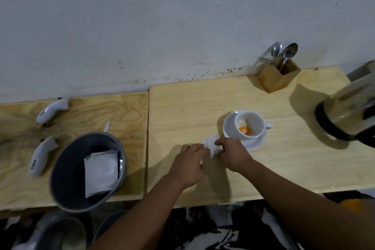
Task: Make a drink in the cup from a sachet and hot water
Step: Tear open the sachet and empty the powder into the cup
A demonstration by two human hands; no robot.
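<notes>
Both hands meet at lower centre of the frame, just below-left of the cup. Left hand [189, 165] and right hand [233, 153] each pinch the white sachet [213, 146] between them, fingers clenched on its crumpled body; the exact grip points are partly hidden by knuckles.

The sachet looks thin, light and limp, already creased. Judged easy to crush, likely slick on its coated face. Best hold is probably at the edges or corners.

The cup [251, 126] sits on its saucer [253, 144], right of centre on the pale desk [182, 107]. Orange powder or residue shows at the cup's bottom, so the contents appear to be in already. Cup looks like ceramic: rigid, breakable, handle pointing right.

The kettle [349, 115] stands at the right edge, blurred. Hot water seems not yet poured. A spoon holder [279, 76] stands above the cup near the wall. A grey bin [69, 178] at lower left holds flat white packets.
</notes>
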